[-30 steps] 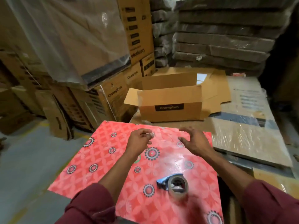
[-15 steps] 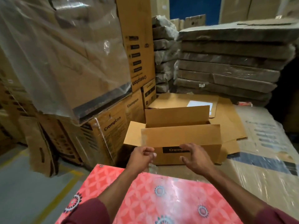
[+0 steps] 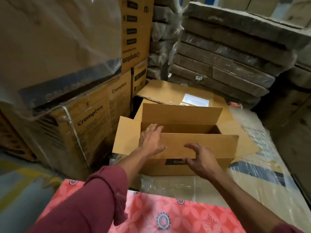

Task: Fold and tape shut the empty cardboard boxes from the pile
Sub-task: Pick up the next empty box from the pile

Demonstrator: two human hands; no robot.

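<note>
Grip status: our left hand (image 3: pixel 152 140) lies flat with fingers spread straight at the left end of the box (image 3: pixel 185 167), palm against the near flap (image 3: pixel 200 145), fingertips reaching past its top edge toward the opening. Our right hand (image 3: pixel 201 161) sits at the front of the same flap, fingers loosely apart and only slightly bent; whether they actually touch the cardboard we cannot tell. Neither hand is clamped on anything

The box stands open on plastic-wrapped flat goods (image 3: pixel 252 190) just beyond the red patterned table (image 3: pixel 168 214). Near flap and far flap (image 3: pixel 181 113) stand upright, left side flap (image 3: pixel 126 137) splays outward. Interior looks empty as far as visible

Judgement: hands on the near flap, probably to steady the box or draw it to the table for folding; no flap folded yet, no tape on top

Surroundings: printed cartons (image 3: pixel 90 118) stacked at left under loose plastic sheet (image 3: pixel 55 47), wrapped flat bundles (image 3: pixel 227 52) stacked behind, flattened cardboard (image 3: pixel 176 91) with a white label behind the box
</note>
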